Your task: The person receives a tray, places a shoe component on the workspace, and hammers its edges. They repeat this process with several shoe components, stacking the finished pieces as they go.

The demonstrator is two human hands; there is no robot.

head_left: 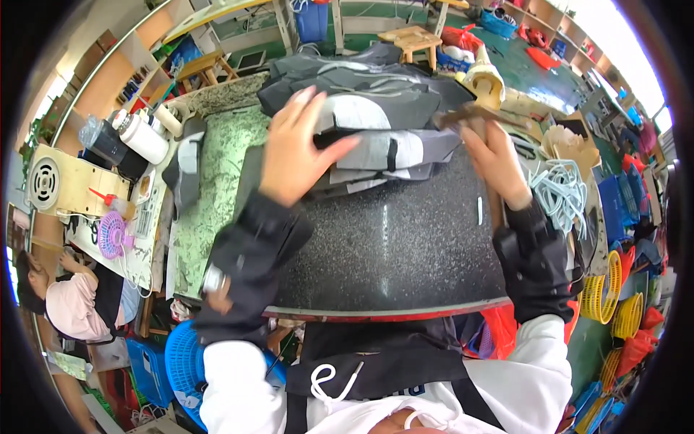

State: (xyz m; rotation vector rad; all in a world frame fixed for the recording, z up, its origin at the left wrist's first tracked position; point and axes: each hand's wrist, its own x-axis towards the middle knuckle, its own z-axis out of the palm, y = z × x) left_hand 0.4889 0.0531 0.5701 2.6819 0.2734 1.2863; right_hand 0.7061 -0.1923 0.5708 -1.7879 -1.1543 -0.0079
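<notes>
My left hand (296, 148) is raised over the near left side of a pile of dark grey and black pieces (434, 98) that look like shoe uppers. Its fingers are spread, thumb pointing right, and nothing is in them. A lighter grey piece with a black tab (372, 153) lies at the pile's near side. To the right, my right hand (499, 163) is closed around what looks like a hammer (473, 114), its brownish head at the pile's right edge. Motion blurs the tool. Below the pile stretches a black speckled work board (376, 246).
A small white strip (479, 210) rests on the board. Coiled pale cord (560, 195) lies right; a cream cone-shaped holder (486, 79) stands beyond the pile. Another dark piece (188, 163) lies left, near a sewing machine (76, 181) and purple fan (114, 233). A person (76, 304) sits at left.
</notes>
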